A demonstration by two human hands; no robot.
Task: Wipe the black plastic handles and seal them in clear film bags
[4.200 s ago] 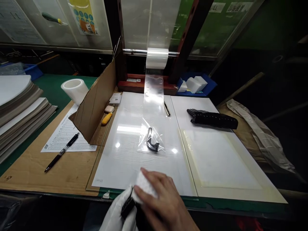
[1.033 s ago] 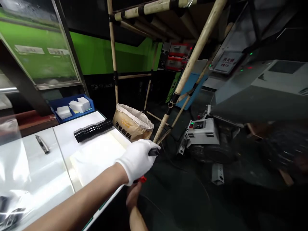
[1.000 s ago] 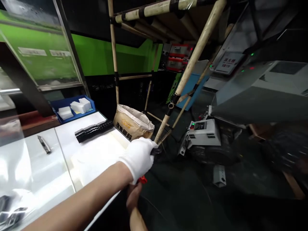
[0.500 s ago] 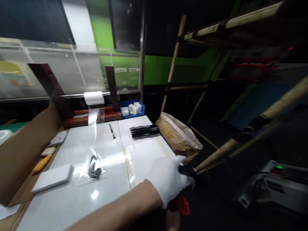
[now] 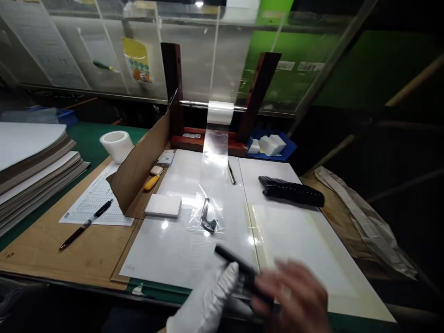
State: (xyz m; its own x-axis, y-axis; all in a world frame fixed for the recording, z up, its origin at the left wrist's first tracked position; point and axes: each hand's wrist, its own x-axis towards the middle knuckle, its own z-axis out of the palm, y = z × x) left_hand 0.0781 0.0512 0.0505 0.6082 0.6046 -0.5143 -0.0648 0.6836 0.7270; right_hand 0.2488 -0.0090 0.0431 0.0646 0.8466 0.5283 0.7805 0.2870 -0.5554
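Observation:
Near the front edge of the table, my left hand (image 5: 204, 298), in a white glove, is closed around a long black part (image 5: 234, 259) whose kind I cannot make out. Its slim end points up and left. My right hand (image 5: 294, 293), bare and blurred by motion, is at the part's other end; whether its fingers grip it is unclear. Beyond them, a small dark hook-shaped metal piece (image 5: 207, 217) lies under or in clear plastic film (image 5: 215, 148). That film runs down from a roll (image 5: 220, 112) on a rod. A white block (image 5: 163, 205) rests left of the metal piece.
A ribbed black piece (image 5: 293, 192) lies on the right-hand board, near a brown paper bag (image 5: 347, 222). Behind are a pen (image 5: 231, 173) and a blue bin (image 5: 289, 147) with white blocks. Upright cardboard (image 5: 145, 162), a black pen (image 5: 85, 225) and stacked sheets (image 5: 31, 171) stand or lie left.
The view has turned left. My gloved left hand has come back from beyond the table's right side to its front edge, with a black part in it. The red thing below it is out of sight.

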